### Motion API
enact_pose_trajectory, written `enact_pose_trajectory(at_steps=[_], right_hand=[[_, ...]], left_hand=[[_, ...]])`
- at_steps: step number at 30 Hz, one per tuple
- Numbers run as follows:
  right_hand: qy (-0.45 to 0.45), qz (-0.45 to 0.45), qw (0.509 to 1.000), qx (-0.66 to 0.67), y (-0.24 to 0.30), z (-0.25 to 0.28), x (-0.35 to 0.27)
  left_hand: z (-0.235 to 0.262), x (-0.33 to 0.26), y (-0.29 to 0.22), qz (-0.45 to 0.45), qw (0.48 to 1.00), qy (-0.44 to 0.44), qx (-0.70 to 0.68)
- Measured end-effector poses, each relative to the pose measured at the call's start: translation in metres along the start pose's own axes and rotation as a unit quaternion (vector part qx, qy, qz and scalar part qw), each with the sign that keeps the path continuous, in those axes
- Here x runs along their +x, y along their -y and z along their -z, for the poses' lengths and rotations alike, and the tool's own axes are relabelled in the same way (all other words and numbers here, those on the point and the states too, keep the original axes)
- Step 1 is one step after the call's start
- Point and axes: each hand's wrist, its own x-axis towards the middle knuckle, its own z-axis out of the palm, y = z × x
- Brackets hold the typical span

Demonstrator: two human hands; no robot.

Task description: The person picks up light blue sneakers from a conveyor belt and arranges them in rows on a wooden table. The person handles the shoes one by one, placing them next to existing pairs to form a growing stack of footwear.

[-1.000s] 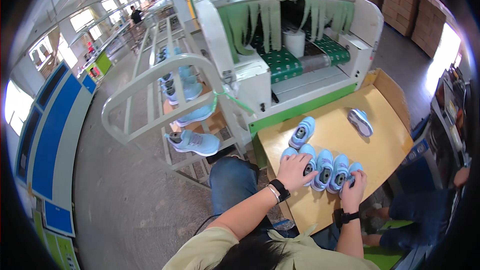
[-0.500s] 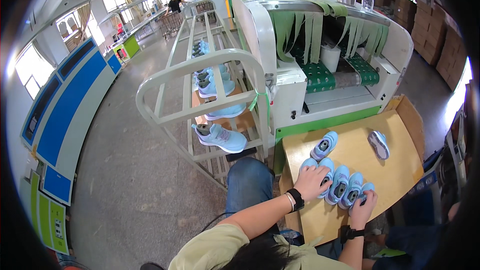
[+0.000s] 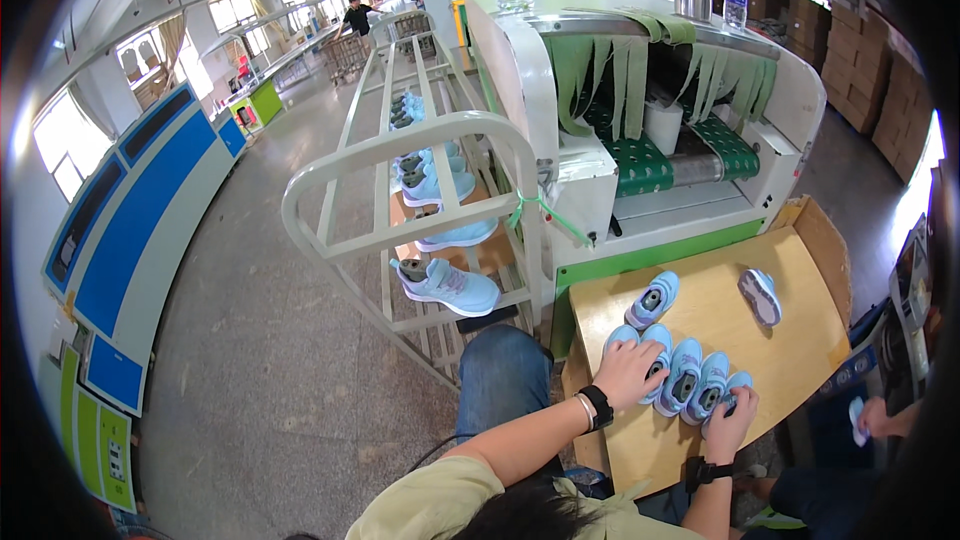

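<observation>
A tight row of light-blue sneakers (image 3: 683,376) stands on the wooden tabletop (image 3: 640,450), dark inserts showing in the openings. My left hand (image 3: 628,376) is closed on the sneakers at the row's left end, fingertips at the opening of one and the palm hiding part of another. At the right end, my right hand (image 3: 733,422) grips the last sneaker (image 3: 738,382), fingers curled over its opening. Just beyond the row sits another sneaker (image 3: 652,300), upright. A sneaker (image 3: 760,297) farther right lies on its side, its sole showing.
A metal rack (image 3: 410,180) carrying more sneakers stands left of the table. Behind rises a machine with a green conveyor belt (image 3: 640,167) and hanging strips. At the lower right, a co-worker's hand (image 3: 880,420) holds a small pale-blue piece. Cardboard (image 3: 815,250) borders the table's far right.
The view has shifted slightly. My hands stay at both ends of the row. The co-worker's hand with the pale-blue piece has come into sight at right.
</observation>
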Motion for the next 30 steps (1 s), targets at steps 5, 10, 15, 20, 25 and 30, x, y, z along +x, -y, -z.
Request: enact_pose_trajectory(at_steps=[5,10,15,20,25,30], right_hand=[[-0.005,0.01,1.0,-0.002,-0.002,-0.002,-0.002],[-0.009,-0.003,1.0,0.001,-0.006,0.0,-0.005],[-0.028,0.002,1.0,0.008,-0.009,-0.008,-0.001],[-0.031,-0.017,0.999,-0.009,0.007,-0.001,0.002],[-0.037,-0.023,0.999,-0.024,0.011,0.006,0.0],[-0.038,-0.022,0.999,-0.019,0.013,0.006,0.0]], left_hand=[[0.0,-0.003,0.002,-0.002,1.0,-0.004,-0.004],[-0.001,0.0,0.0,-0.002,1.0,-0.003,-0.013],[-0.001,0.004,0.0,0.017,1.0,0.024,-0.003],[0.002,0.007,-0.001,-0.001,1.0,-0.012,-0.005],[0.001,0.008,-0.005,0.002,1.0,0.012,-0.009],[0.002,0.007,-0.003,-0.001,1.0,0.013,-0.005]])
